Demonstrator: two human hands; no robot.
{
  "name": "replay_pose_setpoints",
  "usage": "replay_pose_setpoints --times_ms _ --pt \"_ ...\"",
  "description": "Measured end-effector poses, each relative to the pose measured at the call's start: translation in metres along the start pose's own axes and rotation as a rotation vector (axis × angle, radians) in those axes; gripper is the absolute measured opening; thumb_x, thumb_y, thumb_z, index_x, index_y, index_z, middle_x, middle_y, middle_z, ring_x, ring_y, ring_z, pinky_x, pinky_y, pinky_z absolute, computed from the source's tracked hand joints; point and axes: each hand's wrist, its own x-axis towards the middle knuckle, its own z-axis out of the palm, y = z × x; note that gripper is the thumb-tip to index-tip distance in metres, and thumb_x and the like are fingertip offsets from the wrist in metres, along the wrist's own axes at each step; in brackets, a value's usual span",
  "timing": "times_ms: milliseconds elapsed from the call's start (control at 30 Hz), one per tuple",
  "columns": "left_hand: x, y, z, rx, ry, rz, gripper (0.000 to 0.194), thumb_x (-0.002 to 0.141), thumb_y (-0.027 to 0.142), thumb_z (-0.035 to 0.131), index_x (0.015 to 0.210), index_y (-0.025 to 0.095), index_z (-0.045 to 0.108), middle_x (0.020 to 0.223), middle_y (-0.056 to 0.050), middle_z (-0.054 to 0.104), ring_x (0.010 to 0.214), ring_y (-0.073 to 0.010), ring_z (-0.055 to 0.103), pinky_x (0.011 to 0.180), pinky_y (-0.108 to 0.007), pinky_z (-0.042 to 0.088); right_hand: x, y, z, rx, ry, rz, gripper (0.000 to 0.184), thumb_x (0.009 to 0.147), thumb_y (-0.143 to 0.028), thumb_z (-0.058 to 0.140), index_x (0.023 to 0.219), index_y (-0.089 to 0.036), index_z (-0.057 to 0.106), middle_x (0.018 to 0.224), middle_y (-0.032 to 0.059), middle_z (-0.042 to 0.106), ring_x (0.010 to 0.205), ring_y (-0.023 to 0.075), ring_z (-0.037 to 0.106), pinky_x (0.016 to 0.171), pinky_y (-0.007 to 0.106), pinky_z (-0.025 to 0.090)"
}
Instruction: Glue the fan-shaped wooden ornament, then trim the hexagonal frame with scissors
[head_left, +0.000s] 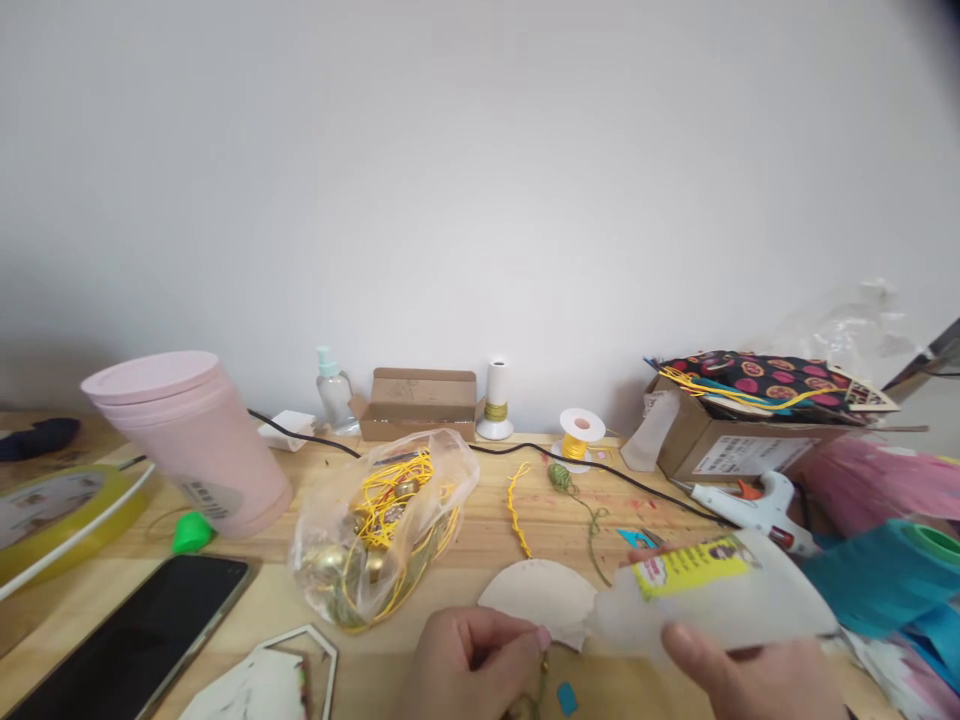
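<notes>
**Glue bottle tipped over a round card**

The right hand [757, 675] grips a glue bottle [712, 600] on its side, nozzle toward the round card [536, 592] on the surface [465, 560]. The left hand [472, 665] pinches closed beside the card; what its fingers hold is unclear. A bag of yellow cord [382, 525], a phone [135, 640], a pink cup [191, 440] and a glue gun [754, 505] crowd around.

The glue bottle [712, 600] is translucent white plastic with a yellow label, lying tipped on its side in the right hand [757, 675], nozzle pointing left. Its tip meets the edge of a pale, fan-shaped card [540, 592] lying flat on the tabletop [480, 500]. The left hand [472, 665] pinches something small and gold-coloured just below that card.
</notes>
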Motion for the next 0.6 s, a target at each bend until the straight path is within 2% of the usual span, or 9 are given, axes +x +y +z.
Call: replay_pose_setpoints --times_ms 67,167,233,400,500,600 --pt "0.000 0.002 0.000 -0.006 0.004 -0.001 0.045 0.054 0.052 0.068 0.069 0.009 0.068 0.049 -0.003 0.059 0.048 -0.0141 0.051 0.052 -0.026 0.041 0.004 0.002 0.004 0.184 0.022 0.039 0.041 0.046 -0.032 0.076 0.084 -0.020 0.066 0.069 0.0054 0.071 0.074 0.0301 0.065 0.064 0.036 0.053" --pt "-0.002 0.007 0.000 -0.014 0.016 0.030 0.043 0.053 0.050 0.069 0.066 0.009 0.069 0.055 -0.006 0.062 0.055 -0.0162 0.054 0.053 -0.025 0.040 0.008 0.006 0.009 0.447 -0.013 0.143 0.034 0.052 -0.028 0.077 0.081 -0.017 0.065 0.068 0.0030 0.071 0.061 0.0210 0.065 0.047 0.025 0.050" --pt "-0.004 0.012 0.000 -0.020 0.024 0.054 0.040 0.052 0.047 0.071 0.064 0.009 0.069 0.055 -0.006 0.063 0.057 -0.0161 0.054 0.054 -0.025 0.040 0.010 0.009 0.010 0.542 -0.018 0.221 0.032 0.053 -0.025 0.078 0.080 -0.015 0.063 0.069 0.0023 0.071 0.054 0.0169 0.064 0.043 0.021 0.048" --pt "-0.006 0.021 0.002 -0.040 0.029 0.071 0.035 0.055 0.043 0.071 0.066 0.010 0.069 0.050 -0.002 0.058 0.049 -0.0116 0.049 0.047 -0.023 0.036 0.014 0.013 0.008 0.695 -0.068 0.350 0.039 0.058 -0.022 0.077 0.091 -0.015 0.058 0.082 0.0034 0.071 0.069 0.0185 0.067 0.058 0.024 0.055" --pt "-0.005 0.027 0.005 -0.021 0.023 0.037 0.034 0.057 0.043 0.069 0.066 0.010 0.068 0.046 0.001 0.054 0.042 -0.0088 0.043 0.043 -0.022 0.033 0.017 0.014 0.006 0.727 -0.057 0.389 0.044 0.058 -0.020 0.077 0.096 -0.017 0.054 0.084 0.0028 0.071 0.070 0.0179 0.067 0.058 0.024 0.056" --pt "-0.005 0.034 0.012 -0.033 0.020 0.045 0.032 0.056 0.042 0.070 0.063 0.011 0.068 0.050 -0.002 0.058 0.045 -0.0100 0.046 0.045 -0.022 0.035 0.020 0.013 0.003 0.730 -0.022 0.397 0.048 0.058 -0.019 0.077 0.099 -0.017 0.052 0.082 0.0027 0.071 0.069 0.0178 0.067 0.056 0.024 0.057"
